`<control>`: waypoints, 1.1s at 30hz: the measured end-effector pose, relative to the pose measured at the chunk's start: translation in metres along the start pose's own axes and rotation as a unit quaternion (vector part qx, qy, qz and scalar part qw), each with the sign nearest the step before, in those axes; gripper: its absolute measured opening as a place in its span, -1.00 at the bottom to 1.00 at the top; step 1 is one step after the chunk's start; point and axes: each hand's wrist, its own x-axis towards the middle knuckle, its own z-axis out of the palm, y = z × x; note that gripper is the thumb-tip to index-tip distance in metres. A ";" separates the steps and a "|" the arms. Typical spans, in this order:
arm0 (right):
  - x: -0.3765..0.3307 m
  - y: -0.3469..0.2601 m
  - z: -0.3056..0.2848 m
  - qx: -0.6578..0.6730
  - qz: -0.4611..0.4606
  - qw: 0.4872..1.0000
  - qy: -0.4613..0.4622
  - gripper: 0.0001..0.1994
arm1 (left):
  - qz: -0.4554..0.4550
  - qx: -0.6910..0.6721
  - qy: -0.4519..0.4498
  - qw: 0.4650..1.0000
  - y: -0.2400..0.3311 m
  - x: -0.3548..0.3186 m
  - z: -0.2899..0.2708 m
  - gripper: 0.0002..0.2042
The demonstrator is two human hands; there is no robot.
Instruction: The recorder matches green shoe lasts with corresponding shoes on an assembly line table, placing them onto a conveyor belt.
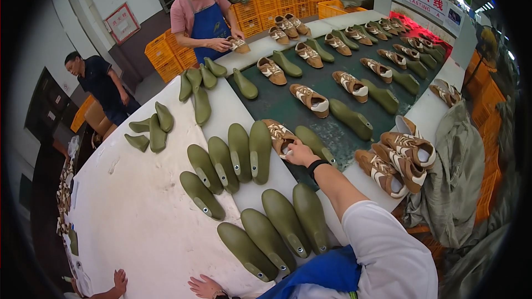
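My right hand (300, 154) reaches forward to a brown and white sneaker (279, 133) at the near left edge of the dark green belt (327, 124). Its fingers grip the shoe at the collar, some of them hidden in the opening. Right beside that shoe lies a green shoe last (313, 143). At the lower edge, my left hand (205, 287) rests on the white tabletop (149, 221) with fingers spread and nothing in it. Between my hands, green lasts (238, 147) stand in rows, and a nearer row of lasts (284, 221) lies close to my blue apron.
Sneakers (396, 160) are heaped right of my arm, beside a grey-green cloth sack (451, 171). Across the table a person in a blue apron (206, 25) handles a shoe (239, 45). Another person's hand (119, 282) is at the lower left. Orange crates (263, 14) line the back.
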 end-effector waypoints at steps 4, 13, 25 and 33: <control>0.003 -0.001 -0.001 -0.005 0.006 1.000 -0.003 -0.63 | 0.006 0.003 -0.001 1.000 -0.001 0.001 0.007 -0.44; 0.004 -0.005 -0.004 -0.003 0.018 1.000 -0.011 -0.68 | -0.005 0.022 -0.003 1.000 -0.008 0.003 0.020 -0.43; -0.047 0.003 -0.013 -0.027 -0.123 0.990 0.059 -0.60 | -0.083 -0.039 -0.071 0.993 -0.003 0.010 0.016 -0.49; -0.209 0.041 -0.029 0.006 -0.193 0.980 -0.049 -0.66 | -0.084 -0.037 -0.056 0.994 -0.012 0.012 0.025 -0.49</control>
